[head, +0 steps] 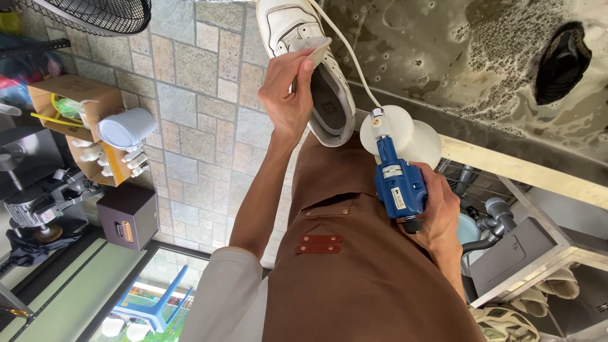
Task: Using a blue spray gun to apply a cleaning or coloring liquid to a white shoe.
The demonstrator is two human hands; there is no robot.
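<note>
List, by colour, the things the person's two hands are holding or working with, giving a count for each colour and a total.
White: 2 – the sneaker gripped by the left hand, and the round brush head on the tool
Blue: 1 – the handheld power tool gripped by the right hand
Total: 3

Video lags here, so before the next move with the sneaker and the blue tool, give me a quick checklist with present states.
1. Left hand grips the white sneaker: ok.
2. Right hand wraps the blue power tool: ok.
3. Round white pad apart from the sneaker's heel: cannot tell, they are very close.
4. Lace clear of the pad: not ok, it trails down to the tool's tip.
5. Pad spinning: cannot tell.
</note>
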